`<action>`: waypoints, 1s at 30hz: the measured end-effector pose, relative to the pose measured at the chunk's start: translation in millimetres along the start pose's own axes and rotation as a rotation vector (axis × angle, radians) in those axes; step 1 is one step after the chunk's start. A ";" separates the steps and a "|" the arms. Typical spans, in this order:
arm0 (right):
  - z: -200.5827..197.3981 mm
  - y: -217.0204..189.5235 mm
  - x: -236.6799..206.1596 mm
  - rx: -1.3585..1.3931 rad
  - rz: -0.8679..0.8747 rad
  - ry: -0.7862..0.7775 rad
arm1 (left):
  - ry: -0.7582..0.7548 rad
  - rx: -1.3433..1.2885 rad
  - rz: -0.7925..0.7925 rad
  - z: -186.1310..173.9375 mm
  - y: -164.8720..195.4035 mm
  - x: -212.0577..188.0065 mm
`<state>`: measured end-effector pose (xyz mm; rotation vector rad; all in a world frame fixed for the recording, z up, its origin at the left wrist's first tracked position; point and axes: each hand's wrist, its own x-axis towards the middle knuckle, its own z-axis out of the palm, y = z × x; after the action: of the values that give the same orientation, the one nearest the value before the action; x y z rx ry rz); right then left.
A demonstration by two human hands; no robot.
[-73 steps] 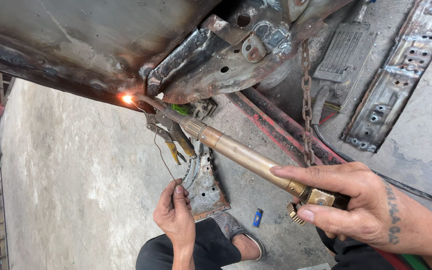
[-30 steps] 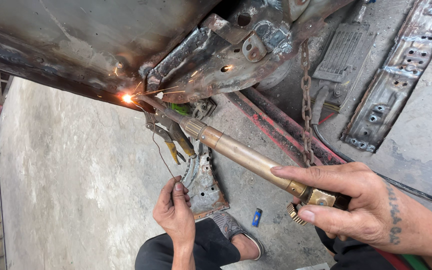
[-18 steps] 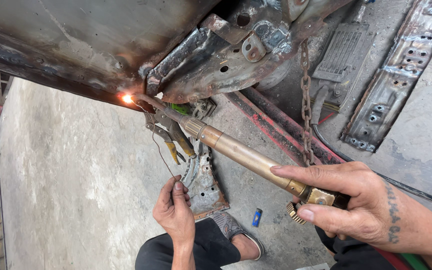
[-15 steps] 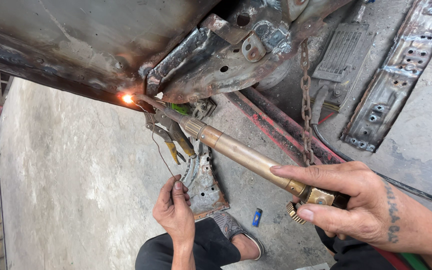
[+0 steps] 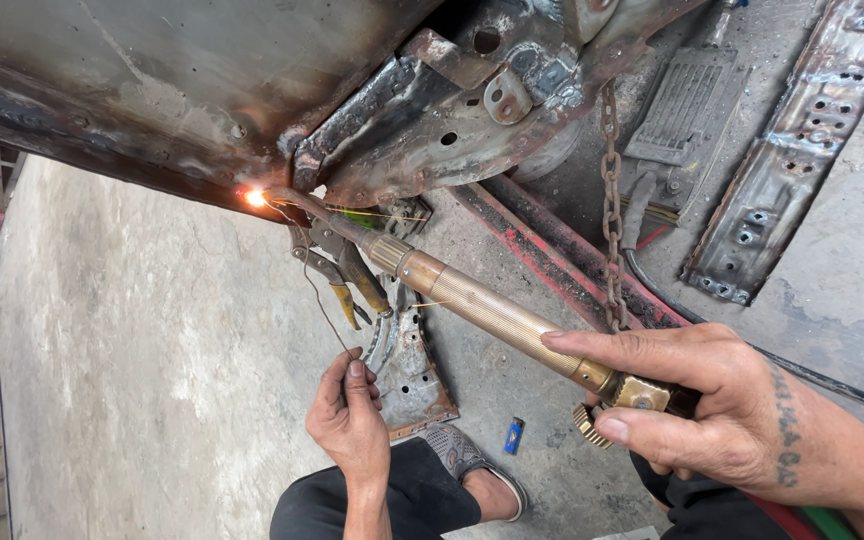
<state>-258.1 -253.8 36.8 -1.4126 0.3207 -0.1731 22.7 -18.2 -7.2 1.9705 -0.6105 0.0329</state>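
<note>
My right hand [image 5: 697, 405] grips the rear of a long brass gas torch [image 5: 482, 310] by its valve end. The torch tip reaches up and left to a bright orange glowing spot [image 5: 254, 198] on the lower edge of a rusty steel panel [image 5: 152, 90]. My left hand [image 5: 347, 415] pinches a thin filler wire [image 5: 317, 290] that rises toward the glowing spot. Locking pliers [image 5: 337, 275] with yellow-tipped handles hang clamped under the panel edge, just below the torch tip.
A rusty bracket and frame assembly [image 5: 452, 110] sits above the torch. A chain [image 5: 612, 210] hangs at centre right. A perforated steel rail [image 5: 792, 150] lies on the concrete at right. A bent metal scrap [image 5: 412, 370], a small blue lighter [image 5: 515, 436] and my sandalled foot [image 5: 472, 465] are below.
Almost nothing has moved. The flame spot flickers, with a few sparks a second ago; both hands hold their places.
</note>
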 end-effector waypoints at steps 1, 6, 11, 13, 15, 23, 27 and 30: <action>-0.2 -0.6 0.2 -0.001 0.018 0.000 | -0.001 0.001 -0.002 0.5 -0.1 0.2; -1.2 0.5 0.7 -0.026 0.050 0.004 | 0.001 -0.026 -0.006 2.3 -0.8 -0.2; -1.7 8.9 0.6 -0.036 -0.081 0.008 | 0.003 -0.023 -0.003 1.5 -0.6 1.2; -1.5 12.2 -0.2 -0.024 -0.106 0.006 | 0.001 -0.012 -0.002 1.1 -0.1 1.6; -2.1 14.1 -0.3 -0.016 -0.217 0.003 | 0.001 -0.017 0.003 1.3 0.2 2.4; -1.0 5.4 0.2 -0.019 -0.022 0.010 | 0.004 -0.017 0.000 2.5 0.5 3.1; -0.8 4.7 0.7 -0.024 0.002 0.007 | 0.002 -0.006 0.008 2.8 1.0 3.2; -1.4 6.6 1.1 -0.012 -0.208 -0.001 | 0.003 0.003 0.015 2.5 1.8 3.8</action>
<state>-258.0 -254.5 30.0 -1.4566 0.1735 -0.3407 24.7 -22.4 -5.8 1.9681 -0.6240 0.0464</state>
